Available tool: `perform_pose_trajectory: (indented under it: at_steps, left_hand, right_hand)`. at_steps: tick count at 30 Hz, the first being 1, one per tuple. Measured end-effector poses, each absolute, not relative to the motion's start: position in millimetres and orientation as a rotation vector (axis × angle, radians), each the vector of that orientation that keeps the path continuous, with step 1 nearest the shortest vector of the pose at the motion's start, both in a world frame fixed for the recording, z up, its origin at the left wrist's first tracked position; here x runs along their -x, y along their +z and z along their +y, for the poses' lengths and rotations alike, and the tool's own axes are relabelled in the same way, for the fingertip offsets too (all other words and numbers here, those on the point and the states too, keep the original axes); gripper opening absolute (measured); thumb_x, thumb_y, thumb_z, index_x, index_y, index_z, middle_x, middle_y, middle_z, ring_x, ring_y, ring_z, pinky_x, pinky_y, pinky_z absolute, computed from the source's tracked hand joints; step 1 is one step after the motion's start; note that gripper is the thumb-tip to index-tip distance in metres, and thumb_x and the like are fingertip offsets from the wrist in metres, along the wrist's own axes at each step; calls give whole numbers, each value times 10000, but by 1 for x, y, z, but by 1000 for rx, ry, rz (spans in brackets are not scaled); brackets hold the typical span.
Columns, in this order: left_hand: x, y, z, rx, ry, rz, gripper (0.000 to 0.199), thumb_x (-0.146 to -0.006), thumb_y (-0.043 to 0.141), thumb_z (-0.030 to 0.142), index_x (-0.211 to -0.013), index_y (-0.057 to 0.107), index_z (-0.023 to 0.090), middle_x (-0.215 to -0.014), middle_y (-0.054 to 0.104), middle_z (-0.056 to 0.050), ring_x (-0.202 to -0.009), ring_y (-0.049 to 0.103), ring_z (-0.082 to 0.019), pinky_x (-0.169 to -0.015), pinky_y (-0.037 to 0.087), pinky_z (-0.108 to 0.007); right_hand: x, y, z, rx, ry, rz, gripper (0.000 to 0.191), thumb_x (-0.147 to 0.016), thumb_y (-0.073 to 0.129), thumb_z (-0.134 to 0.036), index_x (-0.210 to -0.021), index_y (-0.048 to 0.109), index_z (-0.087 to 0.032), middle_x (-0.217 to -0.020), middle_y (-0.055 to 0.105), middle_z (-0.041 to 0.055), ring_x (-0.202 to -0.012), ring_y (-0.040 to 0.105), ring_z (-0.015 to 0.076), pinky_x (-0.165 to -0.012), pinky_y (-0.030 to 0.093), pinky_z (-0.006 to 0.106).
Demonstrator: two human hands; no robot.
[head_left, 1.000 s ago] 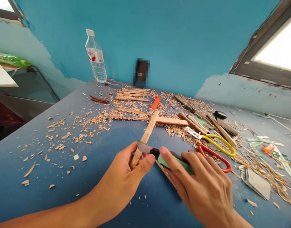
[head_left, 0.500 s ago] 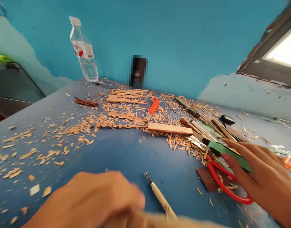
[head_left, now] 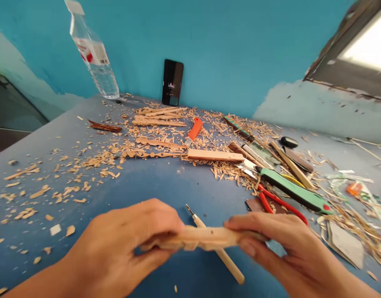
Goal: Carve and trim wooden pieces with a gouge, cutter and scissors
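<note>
A carved strip of pale wood (head_left: 206,237) is held level above the blue table between both hands. My left hand (head_left: 131,240) pinches its left end between thumb and fingers. At the other end, my right hand (head_left: 274,238) grips it the same way. Beneath the strip, a small carving tool (head_left: 229,265) with a light wooden handle lies slantwise on the table, its metal tip pointing away. The middle of its handle is partly hidden by the strip.
Wood shavings surround carved sticks (head_left: 159,117), a flat block (head_left: 215,155) and an orange cutter (head_left: 195,129). Right are a green-handled tool (head_left: 296,190) and red-handled pliers (head_left: 283,203). A bottle (head_left: 99,62) and phone (head_left: 172,82) stand behind.
My right hand has left the green-handled tool and come to the centre, taking the strip's right end. The strip has come up into fuller view. The camera view has shifted slightly.
</note>
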State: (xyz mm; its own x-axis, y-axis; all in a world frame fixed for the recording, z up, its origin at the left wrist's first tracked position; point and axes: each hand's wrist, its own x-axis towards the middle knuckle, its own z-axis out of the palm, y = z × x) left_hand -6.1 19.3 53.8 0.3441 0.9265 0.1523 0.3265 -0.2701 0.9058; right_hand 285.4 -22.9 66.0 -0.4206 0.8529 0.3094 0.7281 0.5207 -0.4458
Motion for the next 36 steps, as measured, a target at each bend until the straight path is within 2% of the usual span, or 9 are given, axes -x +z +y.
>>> perform_pose_trajectory:
  at_steps: [6, 12, 17, 21, 25, 29, 32, 34, 36]
  left_hand:
    - [11, 82, 20, -1864, 829, 1137, 189, -777, 879, 306, -949, 802, 325, -859, 808, 69, -729, 729, -123, -679, 534, -163]
    - [7, 94, 12, -2015, 855, 1002, 240, -853, 828, 265, -1089, 797, 301, -986, 845, 31, -822, 788, -142, -660, 590, -144]
    - [5, 96, 5, -1944, 1009, 847, 314, -862, 825, 182, -1124, 772, 347, -1058, 820, 62, -899, 780, -108, -866, 609, -134]
    - [-13, 97, 4, -1502, 1090, 699, 320, -890, 839, 225, -1157, 735, 367, -1070, 796, 72, -963, 755, -84, -834, 588, -94]
    - [-34, 95, 6, -1248, 1038, 607, 145, -996, 721, 359, -1077, 751, 243, -1041, 780, -6, -1007, 722, -116, -918, 583, -158]
    - [-35, 95, 6, -1226, 1136, 648, 202, -1023, 650, 454, -1076, 668, 260, -821, 678, 30, -706, 654, -99, -665, 588, -181]
    - [-27, 94, 5, -1246, 1162, 712, 233, -1000, 663, 494, -1087, 600, 287, -744, 524, 74, -510, 465, -54, -436, 415, -130]
    - [-22, 91, 5, -1191, 1063, 710, 286, -989, 652, 532, -1078, 600, 266, -744, 473, 69, -499, 366, -43, -407, 290, -114]
    - [-19, 87, 5, -1086, 985, 670, 356, -989, 593, 578, -1060, 635, 232, -744, 487, 46, -521, 366, -54, -423, 282, -124]
  right_hand:
    - [-303, 82, -33, 1367, 417, -2093, 148, -1008, 665, -278, -1126, 752, -266, -995, 825, 3, -764, 777, 150, -665, 614, 199]
    - [-320, 82, -52, 1405, 389, -2022, 126, -977, 713, -339, -1070, 769, -274, -730, 746, -55, -562, 677, 112, -532, 532, 178]
    - [-320, 84, -58, 1300, 420, -2040, 79, -968, 725, -318, -1037, 727, -280, -741, 709, -54, -601, 627, 107, -588, 496, 195]
    - [-295, 79, -58, 1259, 686, -1922, 104, -951, 714, -271, -916, 617, -256, -745, 606, -56, -667, 553, 111, -622, 464, 206]
    - [-257, 73, -51, 1155, 1113, -1750, 249, -963, 716, -382, -915, 509, -252, -804, 541, -52, -706, 528, 124, -627, 456, 233]
    - [-240, 58, -41, 1226, 830, -2057, 289, -1037, 561, -507, -1094, 555, -224, -979, 642, 27, -825, 596, 189, -714, 457, 318]
    - [-239, 42, -35, 1451, 357, -2322, 187, -992, 641, -380, -997, 557, -213, -924, 654, 38, -767, 598, 216, -682, 390, 339]
    - [-241, 34, -33, 1468, 306, -2369, 147, -1012, 593, -276, -891, 528, -222, -843, 637, 18, -717, 595, 203, -648, 363, 329]
    - [-245, 33, -32, 1447, 320, -2303, 154, -1061, 489, -236, -908, 504, -233, -783, 610, -12, -664, 583, 172, -612, 363, 307]
